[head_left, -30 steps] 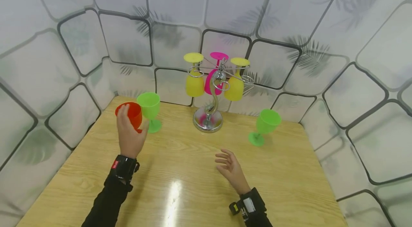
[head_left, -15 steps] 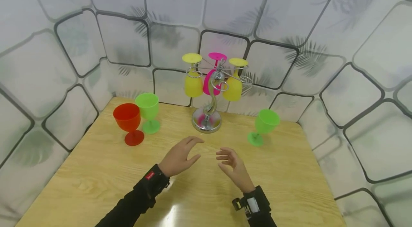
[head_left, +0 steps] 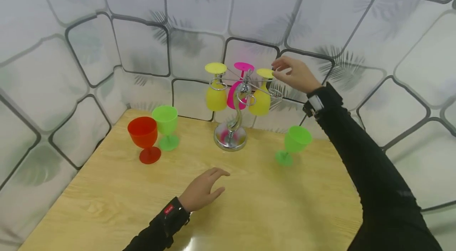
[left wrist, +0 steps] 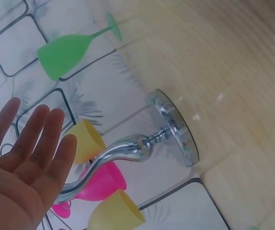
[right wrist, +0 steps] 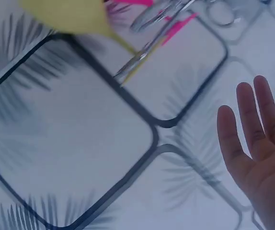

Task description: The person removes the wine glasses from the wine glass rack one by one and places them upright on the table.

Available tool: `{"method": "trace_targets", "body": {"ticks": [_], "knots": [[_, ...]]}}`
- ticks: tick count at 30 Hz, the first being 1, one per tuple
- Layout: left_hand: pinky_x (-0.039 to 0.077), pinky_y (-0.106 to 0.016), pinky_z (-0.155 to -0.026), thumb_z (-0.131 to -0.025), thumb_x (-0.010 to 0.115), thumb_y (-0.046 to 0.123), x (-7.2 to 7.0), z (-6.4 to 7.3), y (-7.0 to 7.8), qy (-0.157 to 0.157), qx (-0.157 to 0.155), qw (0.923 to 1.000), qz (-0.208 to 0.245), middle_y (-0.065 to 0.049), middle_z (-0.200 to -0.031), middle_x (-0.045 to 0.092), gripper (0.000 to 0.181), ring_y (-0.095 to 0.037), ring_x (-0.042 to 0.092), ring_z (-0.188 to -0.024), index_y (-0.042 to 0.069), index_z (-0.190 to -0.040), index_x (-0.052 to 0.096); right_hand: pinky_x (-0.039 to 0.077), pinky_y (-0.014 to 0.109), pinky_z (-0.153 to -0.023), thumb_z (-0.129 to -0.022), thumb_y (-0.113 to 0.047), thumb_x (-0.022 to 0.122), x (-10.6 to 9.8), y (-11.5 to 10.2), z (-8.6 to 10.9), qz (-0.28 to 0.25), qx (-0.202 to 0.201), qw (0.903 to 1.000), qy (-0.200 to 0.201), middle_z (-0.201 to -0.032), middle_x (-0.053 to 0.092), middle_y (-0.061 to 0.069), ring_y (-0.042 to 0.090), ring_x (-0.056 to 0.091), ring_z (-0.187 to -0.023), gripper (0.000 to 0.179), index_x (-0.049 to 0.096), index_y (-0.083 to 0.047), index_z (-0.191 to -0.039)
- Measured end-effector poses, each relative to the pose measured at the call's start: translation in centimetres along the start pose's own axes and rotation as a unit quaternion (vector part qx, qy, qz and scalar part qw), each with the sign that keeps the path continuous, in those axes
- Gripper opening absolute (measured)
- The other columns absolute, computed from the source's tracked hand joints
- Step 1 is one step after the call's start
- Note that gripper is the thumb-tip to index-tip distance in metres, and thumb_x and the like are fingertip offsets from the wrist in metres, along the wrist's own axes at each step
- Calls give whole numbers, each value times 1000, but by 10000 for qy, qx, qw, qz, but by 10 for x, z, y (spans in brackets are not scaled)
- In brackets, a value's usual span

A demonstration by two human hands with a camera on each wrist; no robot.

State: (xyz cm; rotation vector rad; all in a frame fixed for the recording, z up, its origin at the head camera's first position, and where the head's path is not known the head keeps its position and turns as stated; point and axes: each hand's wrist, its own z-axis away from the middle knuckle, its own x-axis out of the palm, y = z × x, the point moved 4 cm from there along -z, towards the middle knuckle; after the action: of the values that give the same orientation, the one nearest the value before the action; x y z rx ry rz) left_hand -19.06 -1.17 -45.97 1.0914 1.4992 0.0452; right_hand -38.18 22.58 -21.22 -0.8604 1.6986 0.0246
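Note:
A chrome goblet rack (head_left: 230,142) with wire rings stands at the back of the table. Two yellow goblets and a pink goblet (head_left: 233,96) hang from it upside down. My right hand (head_left: 295,73) is raised beside the rack, fingertips right at the foot of the right yellow goblet (head_left: 260,104). Its fingers look loosely extended in the right wrist view, with nothing in the palm. My left hand (head_left: 202,191) hovers over the table in front of the rack, fingers relaxed and holding nothing. The left yellow goblet (head_left: 216,99) hangs farther from both hands.
A red goblet (head_left: 143,134) stands upright at the left, beside a green goblet (head_left: 166,121). Another green goblet (head_left: 298,139) stands right of the rack, below my right forearm. A patterned curtain (head_left: 199,45) encloses the wooden table (head_left: 117,195) behind and at the sides.
My left hand let go of the red goblet, leaving it upright, and moved right to the table's middle. My right hand then rose from the table to the rack's right side.

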Motion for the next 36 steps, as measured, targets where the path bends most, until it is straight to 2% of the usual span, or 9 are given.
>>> {"method": "trace_targets", "body": {"ticks": [1, 4, 7, 10, 12, 17, 21, 29, 36], "knots": [[50, -39, -96, -90, 59, 25, 2, 1, 0, -25, -47, 10000, 13, -4, -126, 57, 40, -19, 54, -118, 13, -127, 54, 44, 52, -94, -91, -22, 57, 2, 9, -13, 176, 144, 9995, -219, -120, 57, 26, 37, 52, -111, 41, 54, 4, -123], [50, -40, -95, -90, 59, 24, 5, 6, 0, -92, -139, 9998, 117, -4, -126, 58, 39, -20, 54, -117, 12, -126, 55, 40, 54, -99, -90, -24, 56, 15, 33, -42, 773, 554, 9922, -811, -124, 53, 30, 43, 46, -117, 47, 51, 6, -127], [51, -41, -94, -90, 59, 24, 9, 10, -2, -130, -157, 9996, 207, -4, -125, 58, 38, -20, 55, -115, 12, -125, 56, 38, 56, -100, -90, -27, 57, 27, 46, -53, 1129, 936, 9809, -1276, -127, 49, 33, 46, 43, -118, 57, 45, 9, -133], [51, -41, -94, -91, 58, 26, 11, 13, -6, -189, -178, 9994, 242, -3, -124, 59, 37, -19, 56, -114, 13, -125, 56, 39, 56, -100, -89, -30, 57, 35, 54, -55, 1184, 1324, 9726, -1501, -131, 45, 34, 46, 42, -119, 65, 38, 9, -137], [51, -42, -94, -91, 58, 26, 10, 14, -8, -194, -216, 9993, 255, -3, -123, 59, 36, -19, 56, -114, 13, -124, 56, 39, 56, -100, -89, -32, 57, 39, 55, -57, 1139, 1487, 9701, -1542, -133, 44, 35, 46, 42, -120, 67, 35, 8, -139], [51, -43, -93, -89, 60, 23, 7, 14, -12, -128, -290, 9992, 238, -3, -122, 60, 35, -20, 57, -113, 13, -123, 57, 37, 55, -103, -89, -34, 57, 47, 55, -68, 1026, 1490, 9714, -1537, -136, 43, 35, 45, 41, -124, 70, 33, 6, -140], [51, -43, -93, -89, 60, 21, 5, 11, -14, -178, -350, 9988, 287, -3, -123, 59, 37, -20, 56, -114, 12, -124, 56, 39, 55, -101, -87, -38, 58, 49, 67, -76, 959, 1625, 9721, -1395, -135, 44, 32, 44, 42, -122, 71, 34, 4, -139], [51, -43, -94, -89, 60, 21, 7, 14, -16, -175, -378, 9989, 199, -3, -123, 59, 35, -21, 56, -113, 13, -123, 57, 41, 58, -97, -83, -46, 60, 33, 88, -69, 1035, 1796, 9708, -1205, -135, 44, 32, 45, 43, -118, 77, 36, 3, -138], [51, -41, -94, -89, 59, 21, 9, 13, -16, -173, -285, 9992, 211, -3, -122, 59, 36, -19, 56, -113, 11, -124, 56, 41, 59, -96, -83, -48, 59, 16, 77, -60, 1032, 1771, 9706, -1258, -136, 43, 34, 46, 43, -120, 79, 34, 2, -140]]}}
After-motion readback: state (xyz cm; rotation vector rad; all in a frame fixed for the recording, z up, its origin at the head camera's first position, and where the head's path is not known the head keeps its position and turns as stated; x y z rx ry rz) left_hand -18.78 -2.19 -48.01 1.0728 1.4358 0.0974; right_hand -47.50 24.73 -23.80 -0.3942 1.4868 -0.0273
